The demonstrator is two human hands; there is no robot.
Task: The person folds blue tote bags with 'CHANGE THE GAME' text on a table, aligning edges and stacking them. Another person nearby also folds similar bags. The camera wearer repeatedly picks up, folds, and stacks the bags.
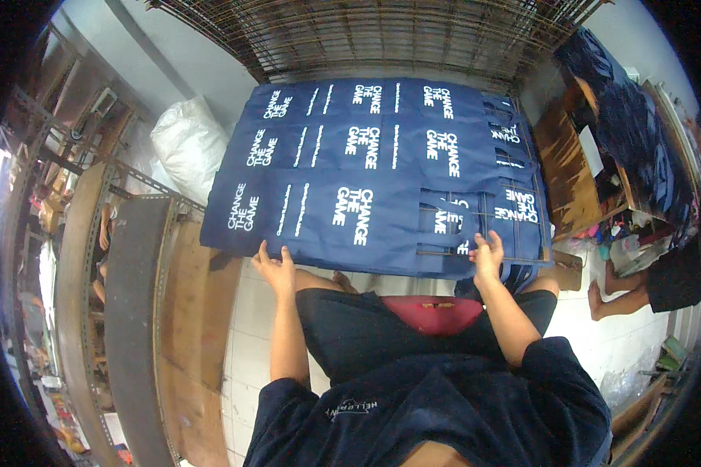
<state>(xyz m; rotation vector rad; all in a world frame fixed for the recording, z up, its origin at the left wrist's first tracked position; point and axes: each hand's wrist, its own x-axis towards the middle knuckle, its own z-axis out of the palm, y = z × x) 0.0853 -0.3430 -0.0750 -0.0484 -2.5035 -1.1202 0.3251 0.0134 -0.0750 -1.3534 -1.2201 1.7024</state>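
Navy fabric panels (397, 175) with white printed lettering lie in overlapping rows across a wire rack (442, 252) before me. My left hand (275, 265) rests at the near left edge of the fabric, its thumb and a finger spread apart on the cloth. Toward the near right corner, my right hand (487, 255) has curled fingers at the edge of a panel, next to the rack's bare wires. Some panels at the right overlap unevenly, with wires showing between them. What lies under the fabric is hidden.
Stacked wire racks (382, 39) rise behind the fabric. A white sack (188, 144) stands at the far left, beside long wooden shelves (136, 311). At right are a wooden cabinet (568, 163), draped dark cloth (639, 124) and another person's bare legs (619, 292).
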